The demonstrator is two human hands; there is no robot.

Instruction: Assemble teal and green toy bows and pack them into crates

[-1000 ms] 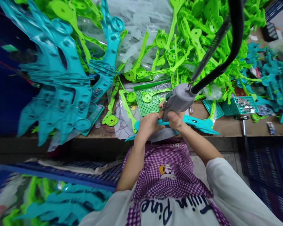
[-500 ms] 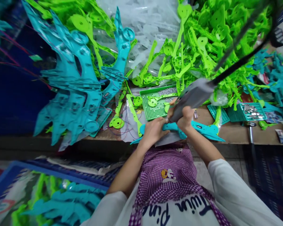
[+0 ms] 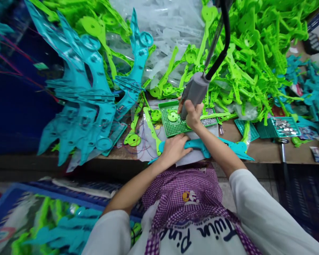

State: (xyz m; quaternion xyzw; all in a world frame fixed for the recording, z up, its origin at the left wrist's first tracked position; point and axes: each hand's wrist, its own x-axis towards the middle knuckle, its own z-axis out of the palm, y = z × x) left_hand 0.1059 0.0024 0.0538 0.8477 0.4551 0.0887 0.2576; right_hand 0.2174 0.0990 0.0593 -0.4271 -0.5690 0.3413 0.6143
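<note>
My right hand (image 3: 193,113) is wrapped round a grey electric screwdriver (image 3: 197,90), which hangs from a black cord and tilts over a green perforated tray (image 3: 172,129). Small metal screws (image 3: 209,121) and a lime-green round-ended arm (image 3: 172,116) lie in that tray. The screwdriver's tip is hidden near the tray floor. At the bench's front edge my left hand (image 3: 175,148) presses on a long turquoise plastic part (image 3: 198,143), fingers curled over its left half. My right forearm crosses above the part's right half.
Stacked turquoise parts (image 3: 82,92) stand at the left. Lime-green parts (image 3: 255,60) heap up at the back right, beside clear plastic pieces (image 3: 167,28). A small basket of metal bits (image 3: 284,126) and a black-handled tool (image 3: 283,152) are at the right. A blue crate (image 3: 13,202) sits lower left.
My right hand has carried the screwdriver from the turquoise part up and left, over the green tray, and the screwdriver is more upright. My left hand stays on the turquoise part.
</note>
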